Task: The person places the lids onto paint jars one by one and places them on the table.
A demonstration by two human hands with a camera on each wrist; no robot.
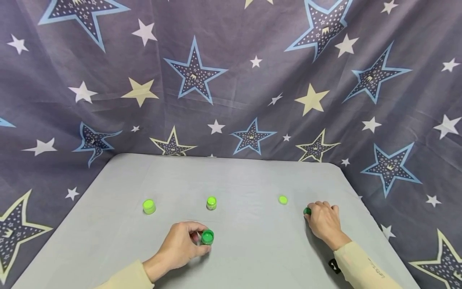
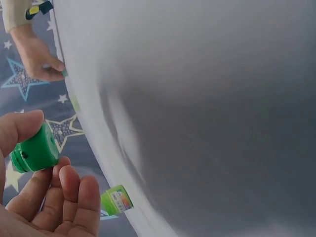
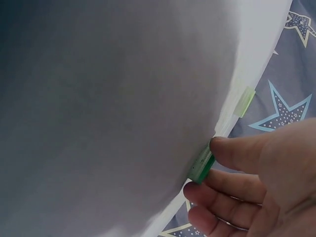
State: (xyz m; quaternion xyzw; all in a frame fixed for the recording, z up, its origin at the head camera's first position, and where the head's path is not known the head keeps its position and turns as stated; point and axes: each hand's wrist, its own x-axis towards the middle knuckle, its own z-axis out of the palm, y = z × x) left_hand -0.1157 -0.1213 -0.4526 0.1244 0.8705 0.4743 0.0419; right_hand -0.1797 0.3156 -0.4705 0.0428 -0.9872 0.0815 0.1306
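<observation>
My left hand (image 1: 180, 248) pinches a small dark green paint jar (image 1: 207, 237) between thumb and fingers. Its top shows uncovered, with green inside. In the left wrist view the jar (image 2: 39, 152) looks tilted and held off the cloth. At the right side of the table, my right hand (image 1: 325, 221) pinches a dark green lid (image 1: 307, 211) by its edge. Seen from the right wrist, the lid (image 3: 201, 167) is at the cloth surface, between thumb and fingertips. A lime green jar (image 1: 211, 203) stands beyond the left hand, and a matching flat lid (image 1: 283, 200) lies left of the right hand.
Another light green jar (image 1: 149, 206) stands at the left of the table. A pale cloth covers the table (image 1: 249, 233). A dark curtain (image 1: 231, 108) printed with stars hangs behind and at both sides. A black strap piece (image 1: 334, 265) shows by the right sleeve.
</observation>
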